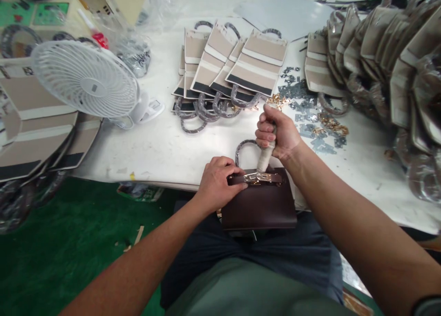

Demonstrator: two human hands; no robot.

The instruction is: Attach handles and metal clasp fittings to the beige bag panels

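A dark brown handbag panel (259, 207) lies at the table's front edge, partly over my lap. Across its top runs a brown strap with shiny gold metal fittings (258, 177). My left hand (220, 180) pinches the left end of this strap between thumb and fingers. In a fist, my right hand (277, 131) grips a tool with a pale wrapped handle (266, 157). The tool points down onto the gold fittings, and I cannot make out its tip. Behind the strap stands a plastic-wrapped handle loop (246, 146).
Beige bag panels with wrapped handles (229, 68) overlap beyond my hands. More bag pieces (368, 54) are stacked at the right. Grey metal plates (296, 88) and gold fittings (332, 123) lie scattered between. A white fan (93, 86) stands left, beside further panels (41, 123).
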